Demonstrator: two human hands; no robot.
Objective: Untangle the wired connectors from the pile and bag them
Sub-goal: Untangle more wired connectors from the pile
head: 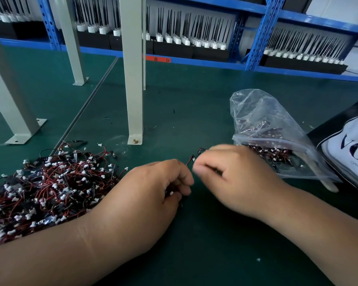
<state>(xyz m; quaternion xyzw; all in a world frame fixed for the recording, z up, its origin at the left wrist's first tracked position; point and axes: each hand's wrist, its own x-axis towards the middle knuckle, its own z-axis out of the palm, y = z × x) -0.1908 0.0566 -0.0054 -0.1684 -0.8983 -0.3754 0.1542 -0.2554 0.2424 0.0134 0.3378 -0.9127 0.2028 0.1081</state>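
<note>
Between pile (50, 186) and bag (262, 120), left hand (145, 195), right hand (232, 172) on connectors (191, 159)

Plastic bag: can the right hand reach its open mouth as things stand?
Probably yes. The right hand is right next to the plastic bag, whose open mouth faces it; nothing lies between.

Both forearms reach in from below, knuckles up. The left hand (153, 188) curls its fingers round wired connectors (171, 193). The blurred right hand (232, 172), just beside that grip, pinches a wire (188, 162).
</note>
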